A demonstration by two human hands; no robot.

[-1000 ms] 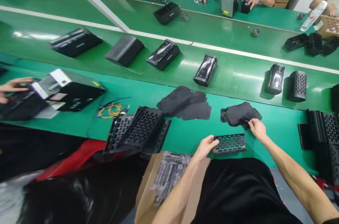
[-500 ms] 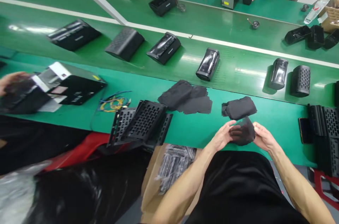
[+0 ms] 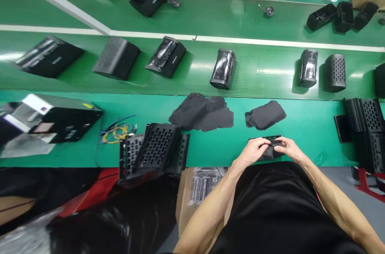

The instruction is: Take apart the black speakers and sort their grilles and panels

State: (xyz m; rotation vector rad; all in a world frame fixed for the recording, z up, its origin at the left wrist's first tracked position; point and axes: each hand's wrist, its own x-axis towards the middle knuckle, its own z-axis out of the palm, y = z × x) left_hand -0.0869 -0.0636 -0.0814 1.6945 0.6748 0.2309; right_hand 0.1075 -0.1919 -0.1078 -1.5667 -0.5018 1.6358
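Observation:
My left hand (image 3: 253, 150) and my right hand (image 3: 289, 149) are close together at the near edge of the green bench. Both have bent fingers on a thin black mesh cloth (image 3: 268, 154). The cloth lies over a dark part with a slotted rim (image 3: 273, 137), mostly hidden under my hands; it looks like a grille panel. Just beyond my hands is a small pile of black mesh pieces (image 3: 267, 115). A larger spread of black mesh sheets (image 3: 201, 111) lies to its left.
Perforated black grilles (image 3: 158, 148) are stacked at left, near coiled cables (image 3: 118, 132) and a black-and-silver box (image 3: 70, 119). More black panels (image 3: 365, 134) and a phone (image 3: 342, 128) lie at right. Black speaker housings (image 3: 223, 69) line the green belt. Below the bench is an open carton (image 3: 188, 194).
The mesh cloth, held up between my hands before, is now down over the dark slotted part. My hands have moved closer together. The view has shifted, and the co-worker's hand at left is out of sight.

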